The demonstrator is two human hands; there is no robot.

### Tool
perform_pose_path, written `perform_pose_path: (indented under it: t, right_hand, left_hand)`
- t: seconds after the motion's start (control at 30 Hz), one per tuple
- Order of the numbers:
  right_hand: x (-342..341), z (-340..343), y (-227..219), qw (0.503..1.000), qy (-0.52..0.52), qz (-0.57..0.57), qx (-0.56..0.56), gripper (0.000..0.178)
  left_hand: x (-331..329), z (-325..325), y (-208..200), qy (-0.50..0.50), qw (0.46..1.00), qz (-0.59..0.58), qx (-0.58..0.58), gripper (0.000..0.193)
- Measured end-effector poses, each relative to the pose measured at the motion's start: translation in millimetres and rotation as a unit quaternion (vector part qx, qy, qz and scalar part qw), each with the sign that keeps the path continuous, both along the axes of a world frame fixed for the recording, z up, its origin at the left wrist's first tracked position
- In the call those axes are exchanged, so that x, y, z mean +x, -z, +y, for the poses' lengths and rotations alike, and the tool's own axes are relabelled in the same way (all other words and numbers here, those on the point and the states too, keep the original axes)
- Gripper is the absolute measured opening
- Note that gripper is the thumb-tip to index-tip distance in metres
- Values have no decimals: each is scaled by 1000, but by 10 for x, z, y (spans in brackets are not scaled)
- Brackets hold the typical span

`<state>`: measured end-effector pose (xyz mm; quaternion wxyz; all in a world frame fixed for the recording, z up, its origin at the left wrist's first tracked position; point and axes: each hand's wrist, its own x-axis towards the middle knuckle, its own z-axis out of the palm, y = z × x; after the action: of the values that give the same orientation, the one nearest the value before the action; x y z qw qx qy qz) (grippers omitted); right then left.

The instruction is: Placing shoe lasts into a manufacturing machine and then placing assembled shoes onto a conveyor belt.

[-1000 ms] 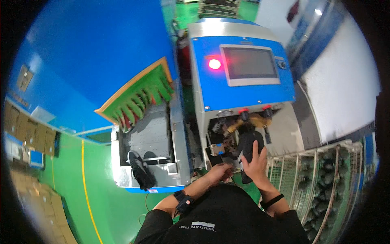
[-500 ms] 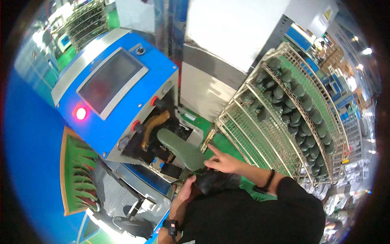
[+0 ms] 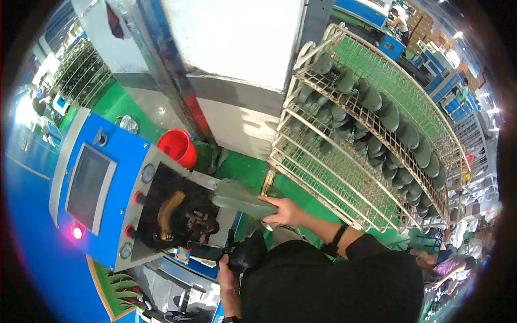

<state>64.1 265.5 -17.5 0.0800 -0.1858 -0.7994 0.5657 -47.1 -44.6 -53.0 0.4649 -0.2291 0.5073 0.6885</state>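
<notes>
My right hand (image 3: 284, 211) grips the end of a grey-green shoe form (image 3: 237, 196) that points into the dark opening (image 3: 180, 215) of a blue machine (image 3: 116, 161). A black band sits on that wrist. My left hand (image 3: 227, 267) is lower, by the machine's front edge, closed on a dark shoe (image 3: 249, 252) held against my black shirt. A yellowish curved part (image 3: 168, 213) shows inside the opening.
The machine has a grey screen (image 3: 89, 185), a lit red lamp (image 3: 78, 232) and round knobs. A red bucket (image 3: 178, 148) stands behind it on the green floor. A wire rack (image 3: 344, 177) at the right carries several grey-green shoe forms. Another person (image 3: 444, 264) is at the lower right.
The view has swung round toward the rack. My right hand went from the dark shoe to the grey-green form. My left hand has drawn the dark shoe down against my body.
</notes>
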Motion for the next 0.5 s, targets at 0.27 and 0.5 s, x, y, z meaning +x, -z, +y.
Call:
perform_pose_path:
  t: [0.27,0.5]
  right_hand:
    - [1944,790,774,887,345,-236,195,78]
    - [2306,2701,1875,773,543,-321,58,74]
  left_hand:
    - [56,809,-363,55,995,80,15,65]
    - [150,1089,-390,97,986,86,-101,55]
